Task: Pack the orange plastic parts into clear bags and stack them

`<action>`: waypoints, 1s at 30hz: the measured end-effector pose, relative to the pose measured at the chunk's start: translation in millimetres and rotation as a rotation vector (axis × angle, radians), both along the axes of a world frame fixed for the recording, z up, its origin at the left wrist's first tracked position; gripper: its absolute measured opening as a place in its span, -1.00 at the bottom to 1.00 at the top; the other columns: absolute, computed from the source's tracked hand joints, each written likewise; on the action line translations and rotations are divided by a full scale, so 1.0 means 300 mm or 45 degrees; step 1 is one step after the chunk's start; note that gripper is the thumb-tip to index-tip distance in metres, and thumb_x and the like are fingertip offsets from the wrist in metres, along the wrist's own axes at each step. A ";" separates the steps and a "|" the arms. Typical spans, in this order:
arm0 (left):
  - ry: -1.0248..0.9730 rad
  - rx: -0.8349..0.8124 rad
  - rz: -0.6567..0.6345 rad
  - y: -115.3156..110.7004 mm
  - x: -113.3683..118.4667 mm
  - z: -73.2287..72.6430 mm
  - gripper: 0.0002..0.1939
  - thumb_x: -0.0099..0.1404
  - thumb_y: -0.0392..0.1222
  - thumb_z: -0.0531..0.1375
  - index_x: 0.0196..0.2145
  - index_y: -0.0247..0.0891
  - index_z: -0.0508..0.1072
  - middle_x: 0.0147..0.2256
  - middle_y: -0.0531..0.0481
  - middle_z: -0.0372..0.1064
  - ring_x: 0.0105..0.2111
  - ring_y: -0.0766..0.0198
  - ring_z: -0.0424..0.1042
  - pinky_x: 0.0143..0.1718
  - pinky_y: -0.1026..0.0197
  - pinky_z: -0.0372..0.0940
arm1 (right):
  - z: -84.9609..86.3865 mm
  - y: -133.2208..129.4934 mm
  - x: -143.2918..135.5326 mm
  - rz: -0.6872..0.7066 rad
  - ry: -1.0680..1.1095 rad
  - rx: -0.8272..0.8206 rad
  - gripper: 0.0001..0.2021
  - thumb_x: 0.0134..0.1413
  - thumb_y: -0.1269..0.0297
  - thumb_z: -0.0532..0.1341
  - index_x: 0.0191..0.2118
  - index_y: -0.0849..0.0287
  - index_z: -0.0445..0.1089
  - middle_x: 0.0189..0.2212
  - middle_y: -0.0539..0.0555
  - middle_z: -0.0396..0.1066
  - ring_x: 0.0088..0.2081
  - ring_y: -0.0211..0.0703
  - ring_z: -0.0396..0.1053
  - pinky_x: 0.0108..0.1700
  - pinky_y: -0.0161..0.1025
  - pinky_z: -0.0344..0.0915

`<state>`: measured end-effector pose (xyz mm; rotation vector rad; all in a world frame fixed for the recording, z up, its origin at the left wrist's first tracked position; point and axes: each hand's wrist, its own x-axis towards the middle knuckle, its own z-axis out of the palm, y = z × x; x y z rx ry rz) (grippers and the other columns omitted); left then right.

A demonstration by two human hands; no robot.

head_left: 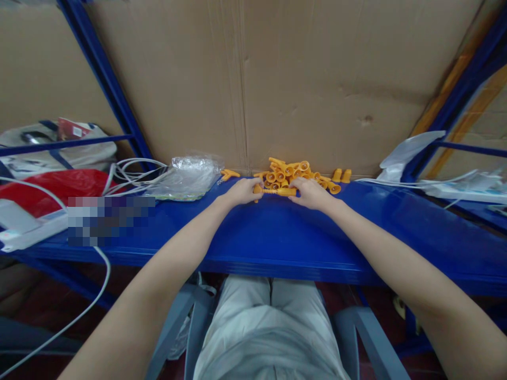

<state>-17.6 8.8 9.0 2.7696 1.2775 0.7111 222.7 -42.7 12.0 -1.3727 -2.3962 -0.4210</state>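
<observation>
My left hand (244, 191) is closed on an orange plastic T-shaped handle (256, 193) just above the blue table. A ridged orange shaft (270, 191) runs from it to the right, toward an orange tapered sleeve (285, 192). At the sleeve's right end, my right hand (311, 193) pinches it between thumb and fingers. The pieces are in line and lie roughly level; whether they are joined I cannot tell. Right behind both hands is a heap of orange cone-shaped caps (304, 165) with some handles among them. Another orange handle (230, 174), with a small chain beside it, lies behind my left hand.
Clear plastic bags (194, 177) lie left of my hands, beside white cables (134, 163), a red bag (79, 184) and a white power strip (35, 232). Two orange caps (341, 175) stand at the right. Cardboard (317, 79) backs the blue table (277, 237); blue posts (106, 79) flank it.
</observation>
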 end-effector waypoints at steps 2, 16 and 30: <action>-0.004 0.018 0.001 -0.006 0.003 0.003 -0.74 0.12 -0.17 0.19 -0.21 -0.27 0.48 -0.49 0.04 0.43 -0.47 0.28 0.38 -0.40 0.30 0.17 | -0.007 0.011 0.007 0.037 0.054 -0.005 -0.79 0.07 0.31 0.22 -0.16 0.28 0.42 -0.17 0.27 0.45 -0.14 0.05 0.42 -0.12 -0.11 0.29; -0.093 0.009 0.032 0.001 0.005 -0.005 -0.76 0.06 -0.20 0.21 -0.28 -0.29 0.50 -0.60 0.13 0.30 -0.58 0.36 0.25 -0.49 0.31 0.08 | -0.013 0.061 0.062 0.231 0.960 -0.496 -0.73 -0.10 0.41 0.36 -0.18 0.24 0.44 -0.12 0.17 0.46 -0.16 -0.12 0.48 0.01 -0.07 0.40; -0.045 0.159 0.173 -0.028 0.016 0.014 -0.73 0.07 -0.17 0.23 -0.23 -0.25 0.52 -0.56 0.09 0.39 -0.53 0.29 0.35 -0.45 0.29 0.11 | 0.006 0.005 0.012 0.050 1.407 -0.945 -0.79 0.27 0.34 0.15 -0.42 0.23 0.36 -0.48 0.08 0.49 -0.45 -0.29 0.48 -0.15 -0.25 0.44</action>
